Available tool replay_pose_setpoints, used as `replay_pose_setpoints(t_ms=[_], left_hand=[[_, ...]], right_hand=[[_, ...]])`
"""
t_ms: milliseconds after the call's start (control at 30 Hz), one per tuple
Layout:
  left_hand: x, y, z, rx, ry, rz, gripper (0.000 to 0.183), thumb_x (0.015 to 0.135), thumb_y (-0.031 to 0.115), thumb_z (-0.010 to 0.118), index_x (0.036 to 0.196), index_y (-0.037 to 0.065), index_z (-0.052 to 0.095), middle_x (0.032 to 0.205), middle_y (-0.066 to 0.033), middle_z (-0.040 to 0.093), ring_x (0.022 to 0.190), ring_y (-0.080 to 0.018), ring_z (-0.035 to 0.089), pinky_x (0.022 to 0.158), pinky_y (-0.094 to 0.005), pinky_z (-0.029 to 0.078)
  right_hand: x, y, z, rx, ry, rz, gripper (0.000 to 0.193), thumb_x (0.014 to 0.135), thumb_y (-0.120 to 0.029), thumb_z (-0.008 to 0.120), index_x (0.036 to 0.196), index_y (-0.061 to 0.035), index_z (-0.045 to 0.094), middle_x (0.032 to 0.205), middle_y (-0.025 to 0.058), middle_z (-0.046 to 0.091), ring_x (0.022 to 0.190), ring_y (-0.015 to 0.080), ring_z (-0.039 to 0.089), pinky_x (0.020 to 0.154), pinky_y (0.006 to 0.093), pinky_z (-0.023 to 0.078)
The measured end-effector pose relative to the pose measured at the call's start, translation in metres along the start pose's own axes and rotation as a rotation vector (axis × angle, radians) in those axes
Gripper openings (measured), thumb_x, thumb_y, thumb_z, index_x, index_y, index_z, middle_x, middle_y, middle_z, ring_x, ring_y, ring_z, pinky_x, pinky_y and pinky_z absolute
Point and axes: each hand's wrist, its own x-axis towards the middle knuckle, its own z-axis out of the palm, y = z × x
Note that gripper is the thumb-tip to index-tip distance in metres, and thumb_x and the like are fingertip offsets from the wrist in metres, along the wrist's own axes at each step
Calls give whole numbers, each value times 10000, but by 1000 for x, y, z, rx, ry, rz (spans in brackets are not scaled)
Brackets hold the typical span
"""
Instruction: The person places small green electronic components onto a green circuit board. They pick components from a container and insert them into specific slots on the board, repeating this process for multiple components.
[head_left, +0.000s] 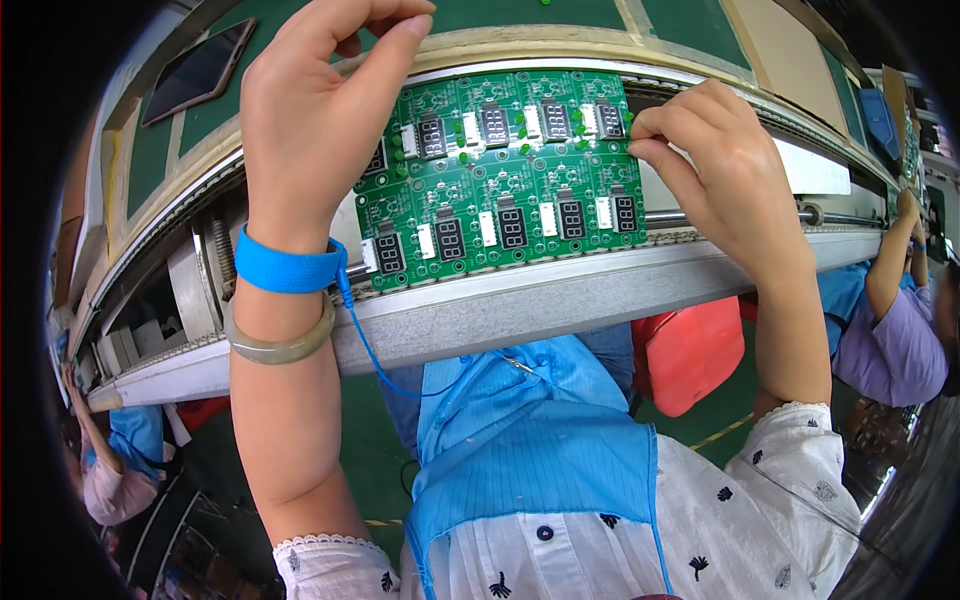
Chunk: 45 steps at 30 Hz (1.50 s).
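A green circuit board panel lies across the rails in front of me, its two rows carrying black digit displays and white connectors. Small green LEDs stand in the upper row. At the panel's upper right edge, my right hand is closed in a pinch, its fingertips at a green LED. My left hand is raised over the panel's upper left corner, thumb and fingers pressed together near the far bench. Whatever it holds, if anything, is too small to make out. It covers part of the panel.
A blue wrist strap with a cord and a bangle are on my left arm. A phone lies on the far bench. A metal rail runs along the near side. A red seat and co-workers are beyond.
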Motion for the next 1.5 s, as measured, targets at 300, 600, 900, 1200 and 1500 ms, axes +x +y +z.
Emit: replay_pose_setpoints(t_ms=[300, 600, 900, 1200, 1500], left_hand=[[1, 3, -3, 65, -10, 36, 102, 837, 22, 733, 932, -12, 740, 846, -107, 697, 767, -201, 625, 704, -309, 492], [14, 9, -8, 30, 50, -29, 102, 860, 77, 740, 949, 32, 762, 882, -59, 734, 771, -171, 586, 704, -302, 495], [121, -6, 15, 488, -225, 19, 218, 839, 156, 742, 994, 7, 777, 908, -188, 738, 861, -320, 698, 798, -397, 550], [152, -37, 49, 628, -456, 15, 240, 767, 199, 811, 940, 32, 799, 883, -215, 747, 824, -357, 727, 788, -429, 575], [149, -39, 41, 641, -295, 124, 252, 810, 243, 756, 921, 19, 790, 845, -237, 722, 779, -376, 713, 760, -431, 564]], right_hand=[[39, 23, -10, 161, 96, 172, 179, 902, -157, 751, 1002, -9, 731, 922, 94, 713, 848, 225, 676, 787, 339, 538], [112, 42, 26, 97, -70, 293, 236, 928, -213, 688, 1073, -32, 731, 960, 146, 749, 881, 328, 711, 806, 399, 553], [88, 59, 36, 265, 290, 242, 192, 997, -149, 630, 1140, -49, 708, 1054, 105, 737, 991, 231, 700, 885, 354, 530], [94, 61, 15, 820, 351, 355, 114, 1028, -69, 575, 977, 18, 628, 853, 20, 620, 816, 99, 574, 758, 256, 493], [93, 56, 13, 961, 427, 357, 115, 988, -67, 657, 1033, 34, 688, 867, 17, 666, 823, 90, 604, 758, 239, 503]])
